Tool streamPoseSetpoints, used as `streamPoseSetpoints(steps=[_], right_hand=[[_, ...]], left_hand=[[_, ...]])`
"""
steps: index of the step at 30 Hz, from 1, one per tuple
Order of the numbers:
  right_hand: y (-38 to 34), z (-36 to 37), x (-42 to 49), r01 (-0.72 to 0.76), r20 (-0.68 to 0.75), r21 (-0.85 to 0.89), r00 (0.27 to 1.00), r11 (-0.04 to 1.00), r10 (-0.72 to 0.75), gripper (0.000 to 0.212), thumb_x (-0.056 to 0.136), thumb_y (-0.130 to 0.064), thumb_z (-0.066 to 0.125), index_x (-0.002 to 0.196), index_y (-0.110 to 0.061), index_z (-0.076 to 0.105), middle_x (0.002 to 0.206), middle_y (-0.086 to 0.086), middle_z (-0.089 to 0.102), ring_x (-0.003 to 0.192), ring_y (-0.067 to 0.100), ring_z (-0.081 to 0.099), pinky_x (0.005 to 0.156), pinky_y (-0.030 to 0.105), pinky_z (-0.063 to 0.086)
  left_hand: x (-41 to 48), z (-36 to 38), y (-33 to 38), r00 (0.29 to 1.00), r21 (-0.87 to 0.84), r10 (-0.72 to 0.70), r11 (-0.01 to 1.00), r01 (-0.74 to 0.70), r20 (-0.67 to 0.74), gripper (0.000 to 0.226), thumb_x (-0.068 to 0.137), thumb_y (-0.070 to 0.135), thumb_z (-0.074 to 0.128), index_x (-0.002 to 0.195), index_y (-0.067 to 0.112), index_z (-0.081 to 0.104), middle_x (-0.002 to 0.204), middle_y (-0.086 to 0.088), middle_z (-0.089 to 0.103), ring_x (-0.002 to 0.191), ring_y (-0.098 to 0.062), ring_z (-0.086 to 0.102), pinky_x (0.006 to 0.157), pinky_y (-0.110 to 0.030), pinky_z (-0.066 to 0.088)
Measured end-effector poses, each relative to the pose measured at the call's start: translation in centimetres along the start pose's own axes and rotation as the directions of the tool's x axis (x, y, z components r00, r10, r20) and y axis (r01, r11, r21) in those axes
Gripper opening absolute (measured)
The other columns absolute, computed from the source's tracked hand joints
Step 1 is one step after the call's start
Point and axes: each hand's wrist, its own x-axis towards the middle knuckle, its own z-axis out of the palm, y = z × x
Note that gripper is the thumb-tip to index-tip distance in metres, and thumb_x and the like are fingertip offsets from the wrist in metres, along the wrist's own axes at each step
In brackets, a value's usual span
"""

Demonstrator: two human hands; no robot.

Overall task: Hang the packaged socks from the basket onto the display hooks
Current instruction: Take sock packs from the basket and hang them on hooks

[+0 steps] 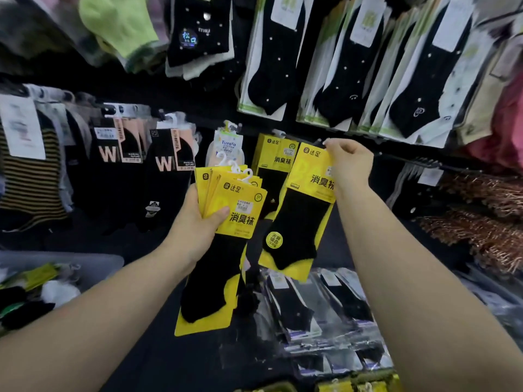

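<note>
Head view: left hand (198, 219) gripped a fanned stack of yellow-carded black sock packs (240, 219), thumb pressed across the front card and white hangers pointing up. Right hand (351, 162) pinched the top edge of 1 matching sock pack (300, 216), holding it tilted in front of the display rail. Whether its hanger sat on a hook could not be told. Just behind it, 1 identical hung pack (273, 154). Grey basket (99, 261) at lower left held loose socks.
</note>
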Motion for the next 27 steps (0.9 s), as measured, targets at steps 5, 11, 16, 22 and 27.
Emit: streamPoseSetpoints(steps=[5,11,16,22,27], right_hand=[[1.0,1.3,1.3,-0.011,0.223,-0.011,0.975,1.000,0.014,0.020,0.089,-0.022,0.063,0.074,-0.030,0.074,0.076,-0.010,0.071,0.074,0.009,0.063,0.061,0.026,0.054],[1.3,2.4,2.6,-0.191,0.236,0.019,0.955,0.981,0.182,0.021,0.090,-0.012,0.061,0.079,-0.024,0.073,0.082,-0.002,0.071,0.073,0.014,0.067,0.057,0.026,0.056],[1.9,2.6,0.9,-0.183,-0.137,0.069,0.972,0.981,0.191,0.016,0.091,-0.007,0.050,0.096,-0.020,0.058,0.110,0.006,0.064,0.095,0.020,0.063,0.078,0.032,0.053],[4.2,2.4,-8.5,0.041,0.441,-0.200,0.896,0.979,0.053,0.028,0.082,-0.042,0.068,0.098,-0.025,0.052,0.102,-0.006,0.053,0.085,0.004,0.050,0.070,0.021,0.039],[3.7,1.6,-8.9,0.068,0.404,-0.191,0.915,0.979,0.015,0.037,0.070,-0.032,0.082,0.091,-0.028,0.051,0.095,-0.004,0.049,0.083,0.011,0.049,0.065,0.026,0.045]], left_hand=[[0.6,-0.1,-0.4,1.000,0.030,-0.025,0.999,0.025,-0.001,0.038,0.093,0.011,0.058,0.119,0.034,0.043,0.111,0.008,0.064,0.102,-0.011,0.063,0.085,-0.029,0.050],[1.2,0.4,-0.9,0.993,-0.086,-0.117,0.989,0.117,0.008,0.033,0.094,0.009,0.054,0.107,0.038,0.049,0.113,0.002,0.067,0.104,-0.018,0.065,0.090,-0.039,0.052],[1.3,1.2,-1.3,0.984,-0.187,-0.179,0.966,0.181,0.028,0.038,0.094,0.008,0.054,0.124,0.031,0.049,0.115,0.000,0.068,0.105,-0.021,0.066,0.093,-0.043,0.051],[0.7,2.4,-1.9,0.978,-0.276,-0.199,0.939,0.207,0.056,0.036,0.091,0.007,0.058,0.120,0.029,0.052,0.116,-0.004,0.067,0.107,-0.026,0.065,0.092,-0.045,0.052],[-0.1,3.2,-2.3,0.979,-0.321,-0.172,0.926,0.198,0.106,0.037,0.089,0.009,0.060,0.121,0.026,0.052,0.114,-0.005,0.068,0.102,-0.022,0.068,0.082,-0.036,0.058]])
